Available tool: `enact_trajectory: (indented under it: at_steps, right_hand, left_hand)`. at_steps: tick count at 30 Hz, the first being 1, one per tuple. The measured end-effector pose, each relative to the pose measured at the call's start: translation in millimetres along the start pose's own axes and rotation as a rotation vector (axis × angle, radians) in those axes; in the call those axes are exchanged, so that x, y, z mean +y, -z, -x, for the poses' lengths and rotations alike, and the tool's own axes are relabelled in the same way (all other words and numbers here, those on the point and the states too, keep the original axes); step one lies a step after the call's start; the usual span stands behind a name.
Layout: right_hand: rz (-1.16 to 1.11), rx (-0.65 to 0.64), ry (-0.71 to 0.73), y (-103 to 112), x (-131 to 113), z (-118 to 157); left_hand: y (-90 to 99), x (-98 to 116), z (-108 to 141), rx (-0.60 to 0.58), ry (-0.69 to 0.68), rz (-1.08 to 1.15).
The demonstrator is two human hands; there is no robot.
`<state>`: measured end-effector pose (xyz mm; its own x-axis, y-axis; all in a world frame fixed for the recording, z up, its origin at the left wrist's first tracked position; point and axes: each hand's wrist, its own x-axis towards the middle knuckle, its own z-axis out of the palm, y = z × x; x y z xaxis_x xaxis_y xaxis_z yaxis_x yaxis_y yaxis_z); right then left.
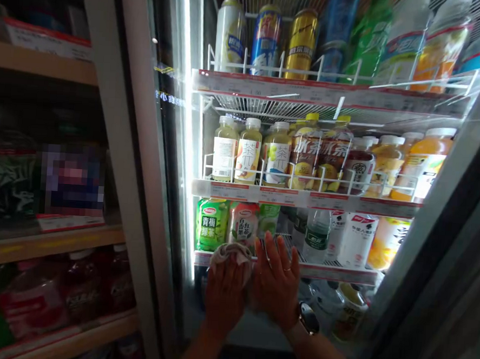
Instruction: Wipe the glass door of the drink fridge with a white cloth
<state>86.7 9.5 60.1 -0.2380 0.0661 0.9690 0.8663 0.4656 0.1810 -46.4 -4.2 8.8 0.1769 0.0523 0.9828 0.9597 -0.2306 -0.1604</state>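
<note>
A crumpled pale cloth [232, 253] is under the fingers of my left hand [225, 289], which presses it forward against what looks like the glass door of a lit drinks fridge. Just to its right, my right hand [275, 276] lies flat with fingers spread, holding nothing; it wears a ring and a dark watch [308, 318]. Behind the hands is the fridge's lower shelf edge [340, 273]. Beyond the cloth stand a green drink bottle [212, 224] and a red-labelled tea bottle [243, 223].
Higher fridge shelves carry cans [301, 45], tea bottles [305, 151] and juice bottles [423, 163] behind white wire rails. A grey frame [437, 213] slants along the right. At left, beyond a pale post [145, 141], wooden-edged shelves [53, 244] hold packaged goods and bottles.
</note>
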Motion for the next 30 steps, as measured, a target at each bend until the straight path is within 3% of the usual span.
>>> enact_trajectory:
  at_steps: [4, 9, 12, 16, 19, 24, 27, 30]
  right_hand:
    - [0.002, -0.016, -0.004, -0.7, 0.7, 3.1]
    - [-0.019, -0.017, -0.010, -0.3, 0.2, 4.5]
    - [-0.009, -0.017, -0.021, 0.4, -0.9, 3.9]
    - [-0.015, -0.025, -0.021, 0.7, -1.9, 3.5]
    - [-0.013, -0.014, -0.019, 0.7, -1.7, 2.0]
    - [-0.022, -0.005, -0.002, 1.1, -0.4, -0.2]
    - [-0.021, -0.007, -0.002, 0.2, 0.5, 1.3]
    - [0.000, -0.019, -0.005, -0.8, 1.0, 3.4]
  left_hand:
    - [11.7, -30.6, -4.5, -0.034, -0.013, -0.013]
    - [26.0, -80.9, 7.2, -0.036, 0.076, -0.109]
    - [26.7, -88.8, 17.3, -0.039, 0.153, -0.107]
    - [15.0, -63.1, 23.3, 0.017, 0.245, -0.060]
    - [3.5, -29.5, 25.0, 0.044, 0.176, -0.051]
    - [-8.1, 16.5, 33.2, -0.010, 0.064, 0.019]
    - [-10.2, 21.4, 37.5, -0.010, 0.043, 0.026]
    - [-7.6, 8.7, 37.2, -0.024, -0.014, 0.042]
